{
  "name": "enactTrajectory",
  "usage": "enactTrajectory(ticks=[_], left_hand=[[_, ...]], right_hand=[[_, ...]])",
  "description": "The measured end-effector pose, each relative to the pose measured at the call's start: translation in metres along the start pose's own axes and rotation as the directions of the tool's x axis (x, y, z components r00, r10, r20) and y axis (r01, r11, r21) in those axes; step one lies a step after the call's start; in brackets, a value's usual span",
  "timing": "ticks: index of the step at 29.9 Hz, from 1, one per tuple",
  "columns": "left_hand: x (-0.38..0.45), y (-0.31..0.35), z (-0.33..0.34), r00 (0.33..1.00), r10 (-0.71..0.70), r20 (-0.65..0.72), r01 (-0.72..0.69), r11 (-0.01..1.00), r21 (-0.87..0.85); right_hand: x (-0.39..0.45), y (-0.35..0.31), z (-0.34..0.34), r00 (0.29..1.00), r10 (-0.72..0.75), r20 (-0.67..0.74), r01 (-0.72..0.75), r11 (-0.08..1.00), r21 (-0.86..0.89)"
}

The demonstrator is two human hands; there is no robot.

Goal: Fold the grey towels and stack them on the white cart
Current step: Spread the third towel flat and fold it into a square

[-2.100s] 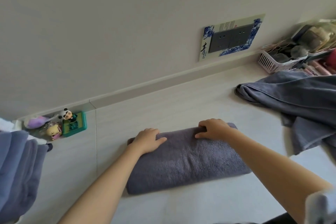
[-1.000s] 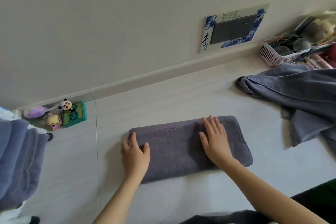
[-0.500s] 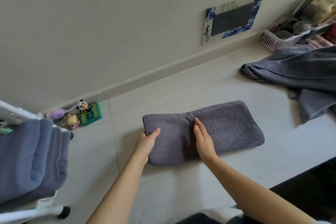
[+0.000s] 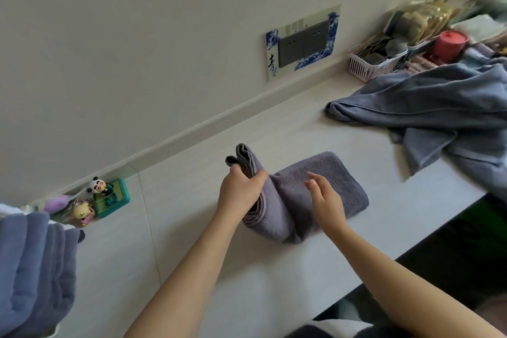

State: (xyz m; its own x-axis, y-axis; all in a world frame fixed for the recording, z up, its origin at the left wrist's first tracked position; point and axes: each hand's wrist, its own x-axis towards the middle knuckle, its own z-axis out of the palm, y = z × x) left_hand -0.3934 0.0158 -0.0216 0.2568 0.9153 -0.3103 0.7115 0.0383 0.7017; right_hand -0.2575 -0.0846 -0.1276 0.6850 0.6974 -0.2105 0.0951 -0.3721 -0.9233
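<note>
Here the folded grey towel [image 4: 315,189] lies on the pale counter [image 4: 192,241], roughly in the middle of the view and a little out from the wall. It is a thick, dusky purple-grey terry cloth, doubled over into a long band of several layers. Its right half rests flat on the surface, while its left end is raised off the counter and stands up, the stacked layers showing as dark edges at the top (the nap looks soft and slightly mottled). The left hand [image 4: 240,191] grips that lifted end, fingers and thumb curled round the layers. The right hand [image 4: 326,200] is above the flat half with its fingers straight and loosely spread, holding nothing; whether the fingertips touch the cloth cannot be told.

To the right, well apart, an unfolded bluish-grey towel [image 4: 439,112] sprawls in loose creases across the counter and over its front edge. Behind it sits a pink slatted basket [image 4: 367,67] beside a red cylindrical tub [image 4: 450,44]. On the wall above the counter is a grey socket plate [image 4: 303,41] with a blue-and-white patterned frame. At far left, a stack of folded grey-blue towels [image 4: 33,269] fills the corner of the view, and near it, against the wall, stand small toy figures [image 4: 93,200], one of them a panda.
</note>
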Motion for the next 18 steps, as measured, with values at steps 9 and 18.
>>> enactTrajectory(ticks=[9,18], left_hand=[[0.010,0.078,0.087,0.998,0.039,0.047,-0.040,0.999,0.011],[0.023,0.112,0.198,0.997,0.079,0.022,-0.080,0.995,0.066]], right_hand=[[0.047,0.039,-0.091,0.996,0.093,-0.019,-0.094,0.956,-0.277],[0.093,0.050,-0.143,0.818,0.318,0.480,-0.480,0.836,0.264]])
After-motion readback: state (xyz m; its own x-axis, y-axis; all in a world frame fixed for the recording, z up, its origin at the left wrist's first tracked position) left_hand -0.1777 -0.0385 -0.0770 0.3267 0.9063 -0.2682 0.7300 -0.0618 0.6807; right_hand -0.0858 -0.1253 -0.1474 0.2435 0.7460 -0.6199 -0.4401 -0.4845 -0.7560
